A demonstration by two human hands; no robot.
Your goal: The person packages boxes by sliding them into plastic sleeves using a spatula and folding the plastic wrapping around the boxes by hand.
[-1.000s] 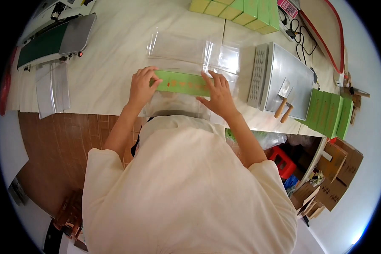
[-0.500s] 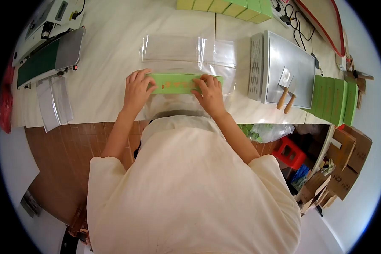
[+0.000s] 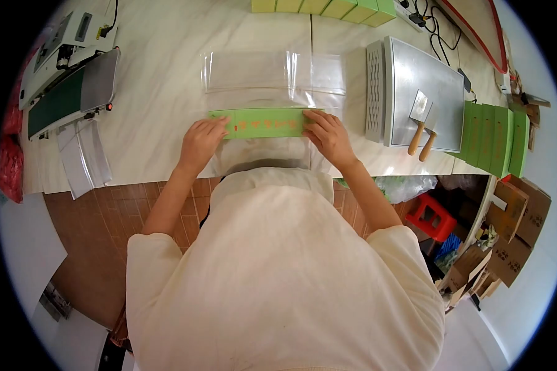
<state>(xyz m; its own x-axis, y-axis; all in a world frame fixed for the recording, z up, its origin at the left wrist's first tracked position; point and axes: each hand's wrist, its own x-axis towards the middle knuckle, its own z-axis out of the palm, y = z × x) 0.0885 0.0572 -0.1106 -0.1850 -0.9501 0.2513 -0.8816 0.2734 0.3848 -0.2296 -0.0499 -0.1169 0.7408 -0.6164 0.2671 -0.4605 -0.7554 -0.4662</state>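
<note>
A long green box (image 3: 267, 123) with orange lettering lies crosswise in front of me on clear plastic film (image 3: 247, 73). The film spreads out beyond the box and also shows on its near side. My left hand (image 3: 203, 143) is closed on the box's left end, fingertips over its top face. At the right end, my right hand (image 3: 332, 137) grips it with fingers bent over the corner. The thumbs are partly hidden.
On the right, a metal hot plate (image 3: 424, 93) carries two wooden-handled scrapers (image 3: 419, 127). Green boxes (image 3: 492, 136) stand beyond it, and more boxes (image 3: 325, 7) line the back. A machine with a green belt (image 3: 59, 105) and clear plastic sheets (image 3: 83, 157) are at left.
Both hands have shifted outward to the ends of the green box, uncovering more of its lettering. The view has tilted slightly.
</note>
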